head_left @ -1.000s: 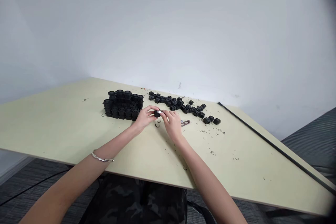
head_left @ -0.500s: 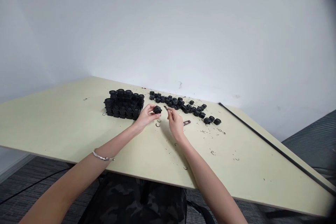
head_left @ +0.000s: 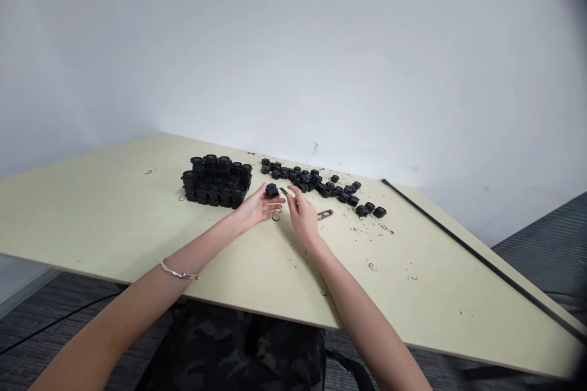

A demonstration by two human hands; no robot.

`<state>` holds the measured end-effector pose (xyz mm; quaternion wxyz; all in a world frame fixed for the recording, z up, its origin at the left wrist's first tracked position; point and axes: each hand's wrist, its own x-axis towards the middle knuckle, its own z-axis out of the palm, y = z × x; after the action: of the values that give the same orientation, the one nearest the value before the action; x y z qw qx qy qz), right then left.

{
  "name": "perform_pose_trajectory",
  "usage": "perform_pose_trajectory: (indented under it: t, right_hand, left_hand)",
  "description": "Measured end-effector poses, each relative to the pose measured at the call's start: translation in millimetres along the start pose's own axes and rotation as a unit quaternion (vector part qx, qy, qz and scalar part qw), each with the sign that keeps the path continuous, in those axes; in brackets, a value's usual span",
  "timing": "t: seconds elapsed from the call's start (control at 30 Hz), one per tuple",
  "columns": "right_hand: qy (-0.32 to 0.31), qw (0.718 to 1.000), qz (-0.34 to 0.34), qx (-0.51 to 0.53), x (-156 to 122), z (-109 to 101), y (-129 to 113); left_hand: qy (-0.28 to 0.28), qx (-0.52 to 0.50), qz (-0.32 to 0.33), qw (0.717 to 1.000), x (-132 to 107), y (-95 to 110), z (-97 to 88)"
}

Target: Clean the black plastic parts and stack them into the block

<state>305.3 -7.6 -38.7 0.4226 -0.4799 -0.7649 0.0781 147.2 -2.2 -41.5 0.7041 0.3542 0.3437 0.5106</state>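
Left hand [head_left: 258,204]: palm up, fingers released; black part [head_left: 272,190] rests on them, above the desk's far middle.
Right hand [head_left: 302,212]: fingers grasping a small grey blade [head_left: 283,191].
Desk [head_left: 114,220]: pale yellow, strewn with black shavings; stacked parts [head_left: 215,180] and loose parts [head_left: 321,183] near far edge; black rod [head_left: 477,256] along right edge.
Room: plain white wall [head_left: 321,43]; dark carpet [head_left: 541,256].

No text, label, brand, number or sign could be read. The black parts [head_left: 215,180] and the table [head_left: 114,208] showed no legible marking. A faint dark mark [head_left: 313,148] on the wall [head_left: 293,43], just above the table's far edge, was too small to tell.
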Motion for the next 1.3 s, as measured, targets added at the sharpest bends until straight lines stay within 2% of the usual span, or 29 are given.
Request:
perform_pose_trajectory:
  t: [0.17, 0.43, 0.6, 0.83, 1.3]
  right_hand:
    - [-0.022, 0.993, -0.065, -0.095, -3.9, 3.2, 0.2]
    - [-0.015, 0.989, -0.046, -0.139, -3.2, 0.9, -1.4]
    - [-0.031, 0.987, -0.035, -0.153, -3.0, -1.2, -5.3]
    - [-0.061, 0.990, -0.044, -0.117, -1.8, 0.3, -2.9]
    - [-0.087, 0.989, -0.034, -0.118, -3.5, 1.5, -4.7]
  left_hand:
    - [0.018, -0.074, -0.007, 0.997, -0.9, 2.4, -0.5]
    - [0.003, -0.041, -0.025, 0.999, -2.0, -0.2, 2.8]
    - [0.004, -0.044, -0.023, 0.999, -4.1, 2.1, 4.4]
    - [0.054, -0.079, -0.003, 0.995, -1.6, 3.2, 3.2]
    - [0.048, -0.088, -0.001, 0.995, 2.3, 1.0, -0.1]
